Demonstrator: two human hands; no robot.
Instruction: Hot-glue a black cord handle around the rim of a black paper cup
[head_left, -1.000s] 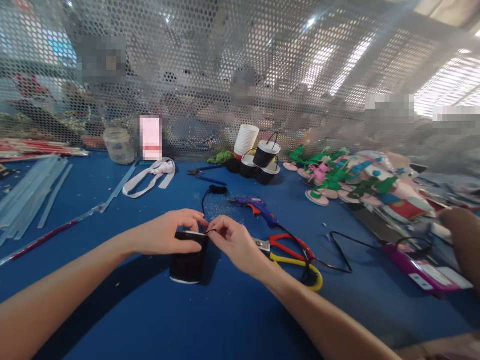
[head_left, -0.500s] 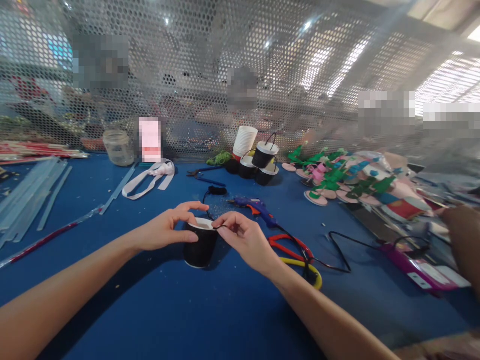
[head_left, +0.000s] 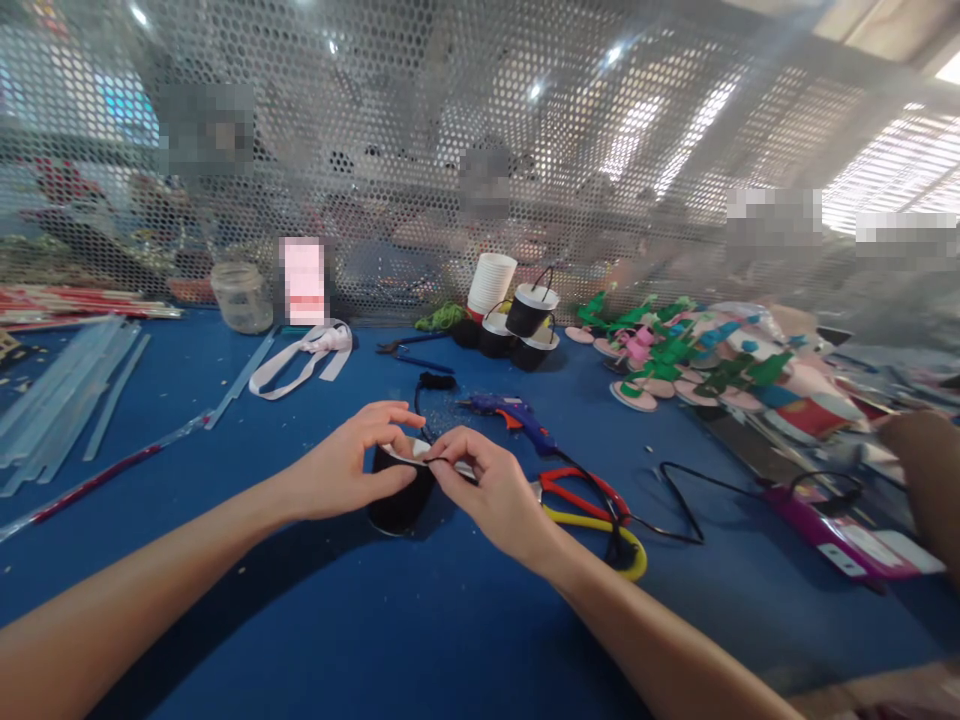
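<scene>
A black paper cup [head_left: 400, 508] with a white rim stands on the blue table, tilted slightly. My left hand [head_left: 367, 460] grips its left side, with the thumb outside and the fingers at or inside the rim. With thumb and forefinger together, my right hand [head_left: 484, 490] pinches a thin black cord [head_left: 436, 461] against the right part of the rim. The cord runs up behind the cup to a small black bundle [head_left: 437, 381].
Right of the cup lie a blue glue gun [head_left: 517, 415] and red-yellow scissors [head_left: 589, 495]. Finished black cups [head_left: 531, 310] stand behind. A purple power strip [head_left: 825, 530] is right, near another person's arm [head_left: 919, 480]. Glue sticks [head_left: 64, 400] lie left.
My left thumb and fingers have closed further over the cup's rim. My right hand has shifted slightly, still pinching the cord, and the cup's opening is more covered.
</scene>
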